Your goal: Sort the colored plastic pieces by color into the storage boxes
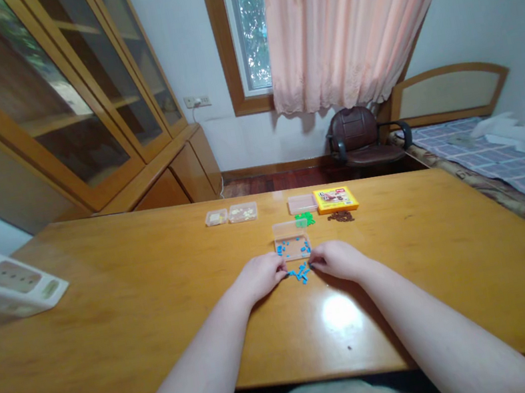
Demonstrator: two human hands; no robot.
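Note:
Small blue pieces lie in a loose heap on the table between my two hands. Just beyond them stands a clear plastic box with its lid raised and more blue pieces inside. My left hand is at the heap's left side, fingers pinched together near a blue piece. My right hand is at the right side, thumb and fingertips closed beside the box's near corner. Whatever either pinch holds is too small to make out. Behind the box is a pile of small green pieces.
Brown pieces lie before a yellow box; a clear tray sits beside it. Two clear containers with pale pieces stand at the back left. A white appliance occupies the table's left end. A chair stands beyond the table.

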